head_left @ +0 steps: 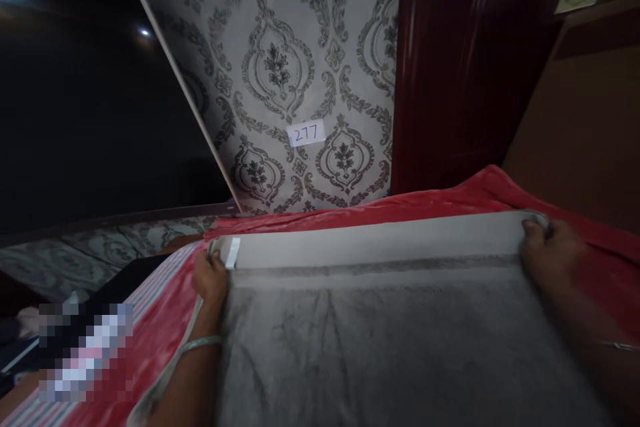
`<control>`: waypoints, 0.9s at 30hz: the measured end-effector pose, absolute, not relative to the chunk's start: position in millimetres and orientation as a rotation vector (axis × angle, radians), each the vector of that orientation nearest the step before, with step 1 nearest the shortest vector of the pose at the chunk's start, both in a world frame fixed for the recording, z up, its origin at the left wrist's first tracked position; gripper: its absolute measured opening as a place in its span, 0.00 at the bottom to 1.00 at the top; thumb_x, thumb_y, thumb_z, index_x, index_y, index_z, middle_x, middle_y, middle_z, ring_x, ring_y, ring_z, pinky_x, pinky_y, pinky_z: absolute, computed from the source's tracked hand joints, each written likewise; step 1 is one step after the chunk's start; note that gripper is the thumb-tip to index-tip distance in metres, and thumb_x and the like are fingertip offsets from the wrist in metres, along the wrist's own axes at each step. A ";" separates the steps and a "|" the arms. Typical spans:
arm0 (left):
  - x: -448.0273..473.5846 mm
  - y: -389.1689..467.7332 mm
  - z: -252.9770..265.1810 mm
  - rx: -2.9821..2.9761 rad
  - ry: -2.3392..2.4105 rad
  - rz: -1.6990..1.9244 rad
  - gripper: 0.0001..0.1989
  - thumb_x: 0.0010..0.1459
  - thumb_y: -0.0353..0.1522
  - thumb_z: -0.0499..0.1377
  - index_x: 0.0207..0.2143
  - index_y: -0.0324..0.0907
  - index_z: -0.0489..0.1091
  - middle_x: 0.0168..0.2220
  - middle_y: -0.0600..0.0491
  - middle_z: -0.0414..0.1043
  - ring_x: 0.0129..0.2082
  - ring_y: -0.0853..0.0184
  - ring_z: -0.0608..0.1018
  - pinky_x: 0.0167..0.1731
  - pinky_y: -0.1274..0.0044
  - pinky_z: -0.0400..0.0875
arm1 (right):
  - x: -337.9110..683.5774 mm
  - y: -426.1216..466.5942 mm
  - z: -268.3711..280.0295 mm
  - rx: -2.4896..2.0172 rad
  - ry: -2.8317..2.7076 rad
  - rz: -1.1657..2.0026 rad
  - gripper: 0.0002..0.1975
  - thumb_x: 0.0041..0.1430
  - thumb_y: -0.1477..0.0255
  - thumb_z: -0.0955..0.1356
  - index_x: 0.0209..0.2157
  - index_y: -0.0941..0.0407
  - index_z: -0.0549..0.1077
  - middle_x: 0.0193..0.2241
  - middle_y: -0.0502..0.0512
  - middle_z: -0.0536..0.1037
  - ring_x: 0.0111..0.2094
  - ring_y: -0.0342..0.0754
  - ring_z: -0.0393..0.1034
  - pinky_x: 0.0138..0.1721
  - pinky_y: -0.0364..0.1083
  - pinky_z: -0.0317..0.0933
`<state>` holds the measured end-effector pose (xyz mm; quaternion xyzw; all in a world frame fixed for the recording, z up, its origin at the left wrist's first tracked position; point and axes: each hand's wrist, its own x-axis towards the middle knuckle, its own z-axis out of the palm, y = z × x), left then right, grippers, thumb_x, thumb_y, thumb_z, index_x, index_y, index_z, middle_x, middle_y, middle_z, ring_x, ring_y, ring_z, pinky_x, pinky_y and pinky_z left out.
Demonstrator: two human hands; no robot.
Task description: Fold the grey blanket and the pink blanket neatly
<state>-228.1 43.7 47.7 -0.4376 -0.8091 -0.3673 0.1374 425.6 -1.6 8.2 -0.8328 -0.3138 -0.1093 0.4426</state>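
A grey plush towel is stretched out in front of me, with a paler smooth band along its far edge and a small white tag at the left end. My left hand pinches its far left corner beside the tag. At the far right corner, my right hand grips the cloth, slightly blurred. Beneath and behind the towel lies a red cloth, rising in a fold towards the right. The towel's near edge runs out of view.
A large black screen stands at the left. Patterned wallpaper carries a paper label reading 277. A dark red glossy panel and a brown board are at the right. Striped cloth lies at lower left.
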 end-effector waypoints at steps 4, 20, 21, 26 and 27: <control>-239.4 35.2 93.9 -1.164 -2.156 -1.214 0.16 0.66 0.38 0.49 0.49 0.39 0.67 0.44 0.45 0.72 0.45 0.54 0.74 0.45 0.67 0.67 | 422.9 -6.7 59.1 -1.970 -0.801 -0.373 0.21 0.64 0.66 0.60 0.50 0.66 0.71 0.42 0.71 0.76 0.42 0.58 0.69 0.40 0.50 0.57; -242.1 114.0 17.2 -1.434 -2.617 -0.613 0.17 0.65 0.38 0.49 0.47 0.39 0.71 0.45 0.37 0.75 0.46 0.50 0.77 0.41 0.65 0.70 | 408.9 108.3 -22.0 -2.271 -1.053 0.142 0.25 0.67 0.64 0.59 0.55 0.67 0.71 0.43 0.75 0.76 0.39 0.59 0.70 0.36 0.50 0.57; -246.1 116.0 15.3 -1.440 -2.616 -0.588 0.19 0.65 0.39 0.48 0.48 0.39 0.71 0.46 0.37 0.76 0.46 0.51 0.77 0.41 0.66 0.70 | 413.4 110.1 -24.8 -2.277 -1.061 0.147 0.26 0.67 0.64 0.59 0.56 0.68 0.71 0.45 0.75 0.76 0.41 0.59 0.70 0.37 0.50 0.58; -258.1 119.9 11.9 -1.403 -2.659 -0.606 0.24 0.64 0.43 0.48 0.52 0.36 0.71 0.45 0.35 0.77 0.47 0.47 0.78 0.41 0.65 0.70 | 432.0 115.8 -33.7 -2.287 -1.091 0.156 0.28 0.67 0.64 0.57 0.55 0.71 0.71 0.45 0.78 0.76 0.44 0.63 0.70 0.41 0.52 0.60; -257.9 119.7 11.8 -1.383 -2.674 -0.625 0.26 0.64 0.43 0.48 0.54 0.35 0.70 0.46 0.34 0.77 0.48 0.46 0.78 0.42 0.64 0.70 | 433.9 116.9 -36.5 -2.282 -1.096 0.151 0.28 0.67 0.64 0.57 0.55 0.71 0.71 0.44 0.78 0.76 0.44 0.63 0.70 0.41 0.53 0.60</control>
